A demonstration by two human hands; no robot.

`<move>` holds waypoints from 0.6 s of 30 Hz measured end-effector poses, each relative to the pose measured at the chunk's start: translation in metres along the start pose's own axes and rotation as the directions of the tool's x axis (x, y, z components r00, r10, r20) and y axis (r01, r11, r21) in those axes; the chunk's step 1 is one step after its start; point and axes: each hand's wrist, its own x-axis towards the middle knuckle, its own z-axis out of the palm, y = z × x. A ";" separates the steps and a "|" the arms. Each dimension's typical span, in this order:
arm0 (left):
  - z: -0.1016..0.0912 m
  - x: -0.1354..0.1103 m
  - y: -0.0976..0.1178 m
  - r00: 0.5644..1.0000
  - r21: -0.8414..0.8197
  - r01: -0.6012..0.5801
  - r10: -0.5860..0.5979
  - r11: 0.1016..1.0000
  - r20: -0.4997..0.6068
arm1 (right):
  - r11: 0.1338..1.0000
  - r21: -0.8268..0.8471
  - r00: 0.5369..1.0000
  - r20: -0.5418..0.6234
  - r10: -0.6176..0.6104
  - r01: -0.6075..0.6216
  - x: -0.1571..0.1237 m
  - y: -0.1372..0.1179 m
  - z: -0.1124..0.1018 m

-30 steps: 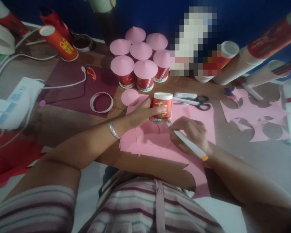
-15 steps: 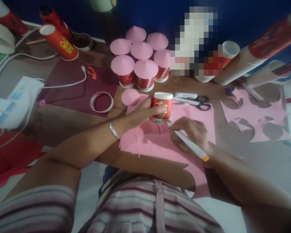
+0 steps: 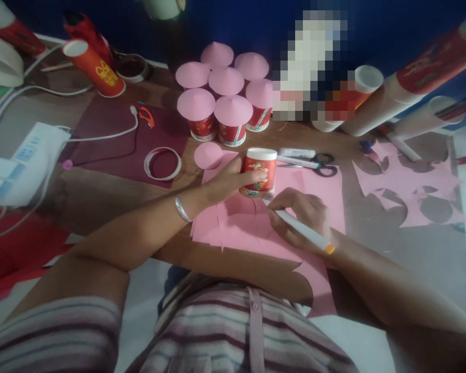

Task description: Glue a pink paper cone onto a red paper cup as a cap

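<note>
My left hand is wrapped round a red paper cup with a white rim and gold print. The cup stands over a stack of pink paper sheets. Pinched in the fingers of my right hand is a white pen with an orange end. Its tip points at the paper just below the cup's lower edge; whether it touches, I cannot tell. Beyond the cup lie scissors and a glue stick. A pink paper cone rests left of the cup.
Several red cups topped with pink cones stand at the back. A tape roll lies on dark red paper to the left, near a white power strip with cables. Cut pink scraps lie at the right.
My right hand has shifted slightly left, and the pen tip has moved left and down along the cup's lower edge. My left hand and the cup have hardly moved.
</note>
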 end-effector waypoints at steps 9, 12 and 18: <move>0.001 0.000 -0.001 1.000 -0.012 0.002 -0.002 1.000 -0.018 | 0.999 0.033 1.000 0.006 0.001 -0.001 0.001 0.001 -0.001; 0.002 0.000 0.001 1.000 -0.026 -0.004 0.003 1.000 -0.014 | 1.000 0.028 1.000 0.002 -0.008 0.008 0.001 0.002 -0.001; 0.003 0.001 0.002 1.000 -0.051 0.002 -0.001 0.999 0.017 | 0.999 0.015 0.998 -0.031 -0.045 0.046 0.000 0.005 0.000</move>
